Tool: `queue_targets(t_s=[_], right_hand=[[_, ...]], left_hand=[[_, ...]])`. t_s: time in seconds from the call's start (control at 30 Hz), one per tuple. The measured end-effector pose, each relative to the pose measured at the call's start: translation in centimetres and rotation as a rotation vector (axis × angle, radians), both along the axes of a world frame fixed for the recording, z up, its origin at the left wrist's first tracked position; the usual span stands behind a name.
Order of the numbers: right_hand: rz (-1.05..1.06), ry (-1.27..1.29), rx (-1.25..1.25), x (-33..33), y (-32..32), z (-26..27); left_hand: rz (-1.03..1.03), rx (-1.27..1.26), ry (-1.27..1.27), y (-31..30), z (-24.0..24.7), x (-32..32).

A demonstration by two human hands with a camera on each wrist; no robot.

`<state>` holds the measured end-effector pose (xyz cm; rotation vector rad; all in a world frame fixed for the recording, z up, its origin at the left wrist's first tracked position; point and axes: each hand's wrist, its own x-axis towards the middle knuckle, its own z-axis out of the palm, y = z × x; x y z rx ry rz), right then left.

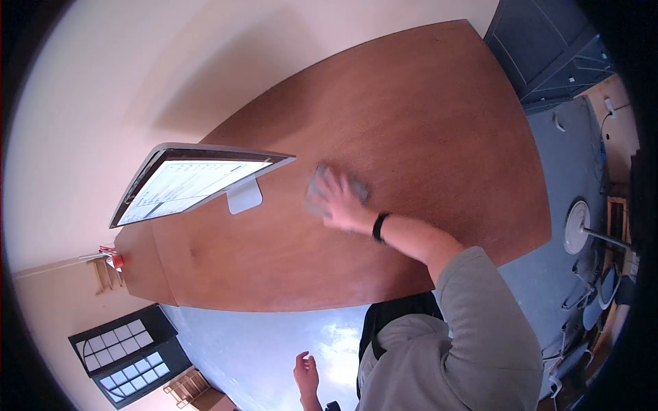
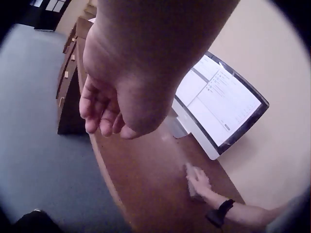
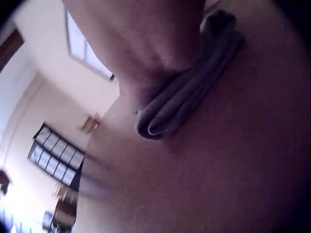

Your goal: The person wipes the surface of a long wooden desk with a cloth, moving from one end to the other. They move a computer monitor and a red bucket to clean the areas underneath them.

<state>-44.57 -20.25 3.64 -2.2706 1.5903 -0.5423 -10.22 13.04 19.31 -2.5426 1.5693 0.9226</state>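
Observation:
On the brown desk point(image 1: 445, 137) lies a folded grey cloth point(image 3: 192, 94). My right hand point(image 1: 339, 202) presses on it from above with fingers spread and stretched out, blurred in the head view. Seen from the right wrist, the cloth's thick folded layers stick out from beneath the palm, and the fingertips are hidden. My left hand point(image 2: 121, 99) hangs in the air off the desk's near edge, fingers loosely bent and holding nothing.
A monitor point(image 1: 199, 181) with a lit screen stands on a silver foot point(image 1: 245, 196), left of the right hand. Small red items point(image 1: 115, 260) sit at the desk's far left end. A wall runs behind the desk, and a dark cabinet point(image 1: 541, 48) stands beyond its right end.

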Motion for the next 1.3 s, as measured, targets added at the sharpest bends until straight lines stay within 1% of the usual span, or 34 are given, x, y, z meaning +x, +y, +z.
queue_targets(t_s=[0.07,0.1,0.17,0.2,0.27,0.3,0.33,0.4,0.43,0.47,0.5,0.53,0.6,0.63,0.67,0.7,0.73,0.8,0.87,0.9,0.97,1.0,1.03,1.07,1.13,1.17,1.23,1.27,1.3], right_hand=[[0.286,0.034,-0.033,2.7,6.2,0.3],[0.412,0.049,-0.054,2.9,9.4,0.2],[0.561,0.001,-0.020,1.8,14.6,-1.4],[0.538,0.004,-0.007,-0.2,15.7,-1.6],[0.391,-0.072,0.055,-4.7,17.3,-2.1],[0.193,-0.041,0.101,-7.8,17.5,-1.1],[-0.002,-0.007,0.146,-11.3,17.6,-0.2],[-0.463,0.058,0.160,-17.9,19.0,-0.7],[-0.642,0.089,0.190,-21.7,19.9,-0.5],[-0.873,0.185,0.149,-24.7,21.7,-0.3],[-1.047,0.321,0.170,-27.6,23.6,-0.3],[-1.232,0.437,0.362,-30.2,25.7,-0.7],[-1.473,0.465,0.274,-35.2,31.4,-4.1],[-1.474,0.466,0.277,-36.3,32.3,-4.2],[-1.603,0.424,0.351,-37.3,32.9,-3.9],[-1.726,0.378,0.426,-37.9,33.0,-3.7],[-1.717,0.372,0.426,-38.3,32.3,-4.1],[-1.772,0.393,0.395,-38.7,29.7,-4.8],[-1.712,0.413,0.375,-38.6,25.3,-4.9],[-1.666,0.444,0.364,-38.1,22.8,-4.8],[-1.497,0.528,0.326,-35.5,16.6,-4.5],[-1.387,0.457,0.294,-33.1,13.4,-3.4],[-1.277,0.388,0.265,-30.2,10.3,-2.0],[-1.163,0.349,0.220,-26.9,7.8,-1.2],[-0.911,0.283,0.150,-20.1,3.9,-0.5],[-0.771,0.257,0.123,-16.5,2.6,-0.5],[-0.470,0.143,0.050,-8.8,2.4,-0.5],[-0.333,0.066,-0.069,-4.8,3.5,-2.3],[-0.186,0.021,-0.075,-1.4,5.0,-2.0]], left_hand=[[-0.018,-0.010,0.007,-1.8,0.0,-1.0],[-0.036,-0.013,0.017,-2.8,-0.1,-1.6],[-0.084,-0.016,0.054,-4.5,-0.7,-2.0],[-0.107,-0.004,0.062,-5.5,-1.0,-2.7],[-0.235,-0.007,0.063,-7.6,-1.3,-4.0],[-0.300,-0.004,0.052,-8.7,-1.5,-4.8],[-0.316,0.010,0.056,-9.6,-1.8,-5.3],[-0.387,0.066,0.100,-11.0,-2.7,-6.1],[-0.400,0.072,0.101,-11.6,-3.0,-6.8],[-0.481,0.073,0.072,-12.2,-3.3,-7.4],[-0.562,0.070,0.043,-12.8,-3.4,-7.9],[-0.576,0.072,0.041,-13.3,-3.6,-8.4],[-0.555,0.067,0.090,-13.7,-3.7,-9.1],[-0.557,0.069,0.089,-13.6,-3.7,-9.1],[-0.538,0.062,0.117,-13.4,-3.7,-9.0],[-0.515,0.054,0.144,-13.0,-3.6,-8.8],[-0.508,0.051,0.138,-12.4,-3.6,-8.3],[-0.499,0.111,0.061,-10.8,-3.6,-6.9],[-0.472,0.077,0.083,-9.0,-3.1,-5.5],[-0.415,0.075,0.087,-8.1,-3.0,-4.6],[-0.321,0.057,0.062,-5.9,-3.0,-2.5],[-0.308,0.053,0.056,-4.8,-2.8,-1.7],[-0.247,0.052,0.057,-3.8,-2.4,-1.2],[-0.188,0.051,0.059,-3.0,-1.9,-0.9],[-0.147,0.053,0.044,-1.6,-1.3,-0.7],[-0.112,0.033,0.043,-0.8,-1.2,-0.3],[-0.058,0.009,0.053,0.0,-0.9,-0.5],[-0.049,0.009,0.056,0.3,-1.0,-0.4],[-0.050,0.019,0.052,0.5,-1.1,-0.3]])
